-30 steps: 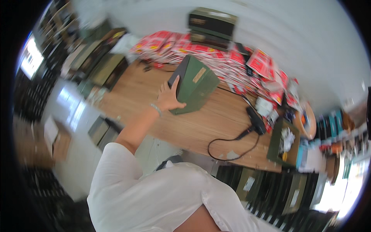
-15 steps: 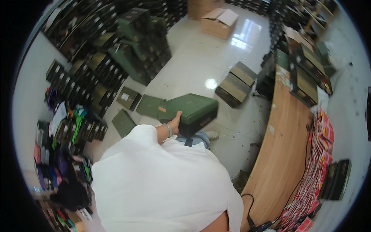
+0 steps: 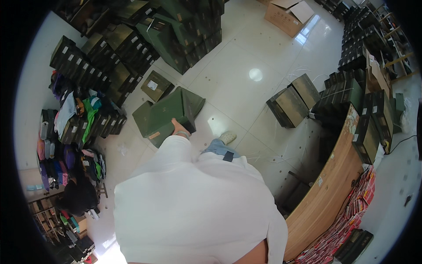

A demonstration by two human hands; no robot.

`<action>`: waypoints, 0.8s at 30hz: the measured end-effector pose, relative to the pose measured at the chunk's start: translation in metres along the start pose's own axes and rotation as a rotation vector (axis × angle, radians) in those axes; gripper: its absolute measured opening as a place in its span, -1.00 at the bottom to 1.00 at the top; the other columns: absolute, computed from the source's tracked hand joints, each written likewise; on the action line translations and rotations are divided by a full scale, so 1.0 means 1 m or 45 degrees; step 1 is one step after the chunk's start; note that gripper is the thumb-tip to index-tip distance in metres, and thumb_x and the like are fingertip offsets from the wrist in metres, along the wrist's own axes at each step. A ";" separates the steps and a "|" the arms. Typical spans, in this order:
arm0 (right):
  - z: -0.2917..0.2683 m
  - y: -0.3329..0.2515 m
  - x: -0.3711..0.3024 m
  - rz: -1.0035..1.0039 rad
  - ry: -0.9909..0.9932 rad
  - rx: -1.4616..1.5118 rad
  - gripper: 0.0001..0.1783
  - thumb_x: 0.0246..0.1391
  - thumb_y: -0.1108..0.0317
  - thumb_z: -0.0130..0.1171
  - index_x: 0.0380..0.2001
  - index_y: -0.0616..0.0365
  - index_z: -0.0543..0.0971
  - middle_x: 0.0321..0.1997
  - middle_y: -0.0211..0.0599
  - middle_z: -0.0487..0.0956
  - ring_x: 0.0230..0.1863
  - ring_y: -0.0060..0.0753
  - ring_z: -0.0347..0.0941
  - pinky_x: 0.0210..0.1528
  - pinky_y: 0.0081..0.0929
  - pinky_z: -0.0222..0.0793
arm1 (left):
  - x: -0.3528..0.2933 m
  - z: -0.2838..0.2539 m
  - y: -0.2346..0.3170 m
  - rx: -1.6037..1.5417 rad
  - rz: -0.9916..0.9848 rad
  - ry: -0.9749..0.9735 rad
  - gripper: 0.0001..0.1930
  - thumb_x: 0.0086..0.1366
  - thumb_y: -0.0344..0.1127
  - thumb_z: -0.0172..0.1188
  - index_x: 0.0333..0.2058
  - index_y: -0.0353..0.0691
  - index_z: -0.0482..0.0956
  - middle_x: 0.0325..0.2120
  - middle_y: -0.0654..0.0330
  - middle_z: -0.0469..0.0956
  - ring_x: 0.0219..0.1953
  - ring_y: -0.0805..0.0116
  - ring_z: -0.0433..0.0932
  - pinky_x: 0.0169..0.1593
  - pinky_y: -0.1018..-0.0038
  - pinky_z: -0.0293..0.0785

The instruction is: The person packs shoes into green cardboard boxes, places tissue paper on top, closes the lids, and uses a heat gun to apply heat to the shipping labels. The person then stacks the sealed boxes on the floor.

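Observation:
My left hand [image 3: 179, 128], with a band at its wrist, holds a dark green lidded box [image 3: 169, 111] by its near right edge. The thumb side lies on the lid; the other fingers are hidden by the box. The box is tilted low over the floor, in front of another green box [image 3: 196, 102] and beside a flat green box [image 3: 141, 116]. Just beyond them a box with a brownish top and a white label [image 3: 157, 86] lies on the floor. My right hand is out of view; only part of its bare arm shows at the lower edge.
Tall stacks of dark boxes [image 3: 184, 37] stand at the far left. Piled clothes [image 3: 83, 110] lie left. Two strapped brownish boxes [image 3: 293, 101] sit to the right, near a wooden table [image 3: 325, 193] bearing red-and-white packets [image 3: 347, 215]. An open carton [image 3: 285, 20] stands far off.
My left hand has carried the green box left, and it now covers part of the green boxes on the floor. The whole view has shifted, and my shoe shows more fully.

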State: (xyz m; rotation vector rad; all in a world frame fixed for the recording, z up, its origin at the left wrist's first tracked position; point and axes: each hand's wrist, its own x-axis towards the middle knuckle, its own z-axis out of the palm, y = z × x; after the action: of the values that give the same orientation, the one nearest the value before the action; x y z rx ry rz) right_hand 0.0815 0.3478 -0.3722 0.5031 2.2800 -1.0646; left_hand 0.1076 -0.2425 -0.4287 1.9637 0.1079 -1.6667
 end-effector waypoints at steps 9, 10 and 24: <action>0.036 -0.054 0.032 0.097 0.014 0.040 -0.64 0.10 0.16 0.09 -0.14 0.16 0.61 -0.37 -0.18 0.62 -0.50 -0.32 0.51 -0.45 -0.36 0.44 | 0.042 0.088 0.060 0.682 -0.070 -0.320 0.08 0.13 0.51 -0.03 0.41 0.02 -0.25 0.43 0.08 -0.29 0.38 -0.29 -0.09 0.26 -0.38 -0.07; 0.034 -0.054 0.029 0.110 0.018 0.061 -0.64 0.10 0.16 0.09 -0.15 0.16 0.61 -0.37 -0.19 0.62 -0.51 -0.32 0.51 -0.45 -0.36 0.44 | 0.053 0.096 0.054 0.727 -0.099 -0.411 0.00 0.20 0.45 -0.06 0.41 0.02 -0.23 0.42 0.03 -0.23 0.37 -0.27 -0.03 0.25 -0.36 -0.03; 0.010 0.057 0.130 0.566 -0.025 0.214 -0.70 0.07 0.18 0.10 -0.28 0.17 0.62 -0.55 -0.26 0.57 -0.61 -0.34 0.48 -0.58 -0.31 0.42 | 0.012 0.147 -0.052 2.156 0.205 -0.561 -0.36 0.33 0.04 -0.07 0.31 -0.06 0.11 0.19 0.02 0.34 0.13 0.01 0.42 0.07 -0.09 0.34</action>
State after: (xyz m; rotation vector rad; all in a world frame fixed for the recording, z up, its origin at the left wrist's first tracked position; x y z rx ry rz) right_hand 0.0159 0.3868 -0.4925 1.0077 1.9394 -1.0246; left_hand -0.0414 -0.2690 -0.4692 2.2148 -2.1509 -2.1811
